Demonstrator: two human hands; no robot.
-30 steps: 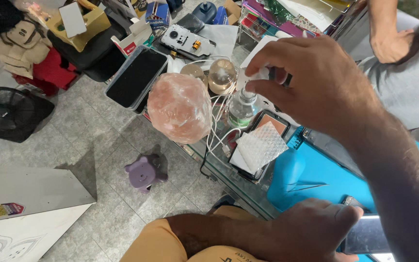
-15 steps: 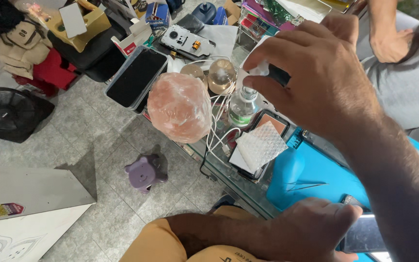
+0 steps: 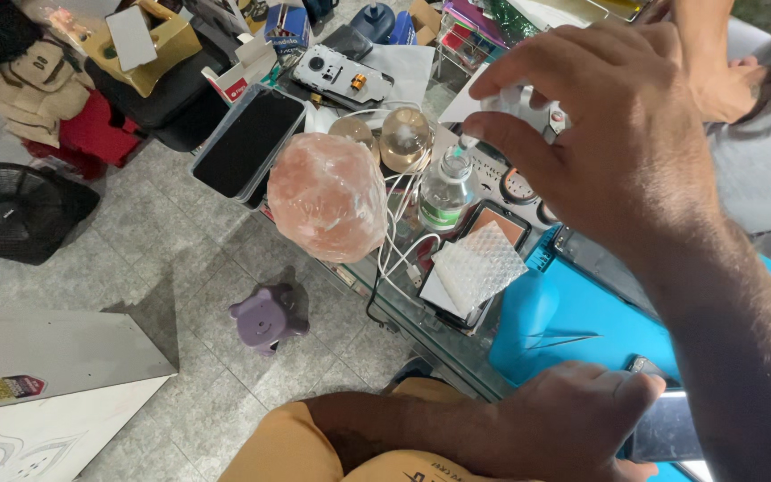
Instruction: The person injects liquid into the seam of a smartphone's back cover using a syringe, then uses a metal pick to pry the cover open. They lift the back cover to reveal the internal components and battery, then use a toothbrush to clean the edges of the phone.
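The right hand (image 3: 622, 134) reaches out over the cluttered glass surface (image 3: 403, 312), its fingers curled and pinched around a small white object (image 3: 515, 98) that is mostly hidden, so its shape and the way it points cannot be told. Just below that grip stands a small clear plastic bottle (image 3: 446, 192) with a narrow nozzle top, upright, its long axis vertical and its tip pointing up at the fingertips; whether nozzle and fingers touch cannot be told. The left hand (image 3: 573, 424) lies low at the near edge, palm down with fingers loosely bent, resting on a dark flat phone (image 3: 667, 428) that sits on a bright blue smooth mat (image 3: 582, 312). Left of the bottle sits a rough, pinkish-orange lump of salt crystal (image 3: 327, 196), translucent and uneven, with white cables (image 3: 394, 241) looping between the two. Near the bottle lies a square white pad with a bumpy texture (image 3: 477, 265) on a dark tray. On the grey tiled floor below stands a small purple stool (image 3: 265, 317).
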